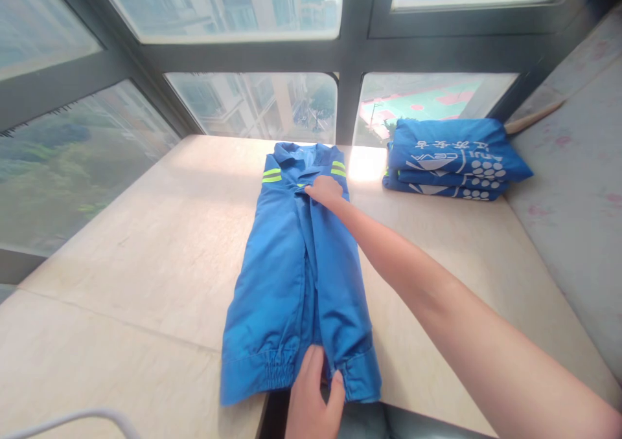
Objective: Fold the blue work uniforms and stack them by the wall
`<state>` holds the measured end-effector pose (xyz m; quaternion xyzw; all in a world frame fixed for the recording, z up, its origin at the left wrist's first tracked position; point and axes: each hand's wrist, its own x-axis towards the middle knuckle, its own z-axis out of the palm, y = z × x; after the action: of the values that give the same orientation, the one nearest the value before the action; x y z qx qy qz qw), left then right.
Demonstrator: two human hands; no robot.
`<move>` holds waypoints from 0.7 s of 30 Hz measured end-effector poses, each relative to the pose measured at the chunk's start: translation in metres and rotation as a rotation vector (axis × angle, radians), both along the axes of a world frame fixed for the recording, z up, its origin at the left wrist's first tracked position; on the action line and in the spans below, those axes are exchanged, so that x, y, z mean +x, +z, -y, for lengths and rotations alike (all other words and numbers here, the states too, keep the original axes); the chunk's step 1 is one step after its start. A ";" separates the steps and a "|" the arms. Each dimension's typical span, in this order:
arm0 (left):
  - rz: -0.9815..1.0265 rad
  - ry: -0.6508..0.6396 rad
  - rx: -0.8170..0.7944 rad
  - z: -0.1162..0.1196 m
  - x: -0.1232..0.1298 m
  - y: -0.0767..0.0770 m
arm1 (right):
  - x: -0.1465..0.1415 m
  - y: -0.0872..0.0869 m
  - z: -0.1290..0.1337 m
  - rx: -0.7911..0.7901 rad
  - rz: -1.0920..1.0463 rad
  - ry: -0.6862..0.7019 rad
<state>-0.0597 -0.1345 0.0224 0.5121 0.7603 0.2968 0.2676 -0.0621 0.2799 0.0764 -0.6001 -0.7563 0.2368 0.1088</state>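
A blue work jacket [272, 277] lies front up on the pale surface, its collar toward the window and its gathered hem toward me. Yellow-green stripes show at both shoulders. My right hand [325, 191] reaches up to the chest, its fingers closed on the front opening edge below the collar. At the hem, my left hand [315, 393] has its thumb and fingers around the lower end of the front opening, gripping the cloth there. The front edge runs in loose folds between the two hands. No sleeves are visible at the sides.
Folded blue garments [449, 160] with white printing are stacked at the back right, beside the patterned wall [578, 186]. Grey-framed windows [352, 102] border the pale surface [160, 245]. A white cable [92, 414] curves in at the lower left.
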 end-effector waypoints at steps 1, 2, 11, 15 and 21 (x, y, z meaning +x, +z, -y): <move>0.013 -0.046 0.016 -0.004 -0.002 0.008 | 0.007 0.000 -0.001 0.012 -0.018 -0.003; 0.023 -0.081 0.034 -0.011 -0.004 0.016 | 0.015 0.002 -0.003 0.034 -0.039 0.000; -0.217 -0.033 0.194 -0.187 -0.018 0.054 | 0.133 0.016 -0.026 0.043 -0.471 -0.062; -0.187 -0.248 -0.055 -0.214 0.010 0.062 | 0.188 -0.002 -0.035 -0.038 -0.564 -0.213; -0.155 -0.354 -0.126 -0.131 0.068 0.051 | 0.232 -0.045 -0.034 -0.129 -0.563 -0.257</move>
<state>0.0081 -0.0032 0.0732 0.6412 0.6940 0.1565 0.2877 0.1699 0.3134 0.0311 -0.6072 -0.5978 0.4255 0.3047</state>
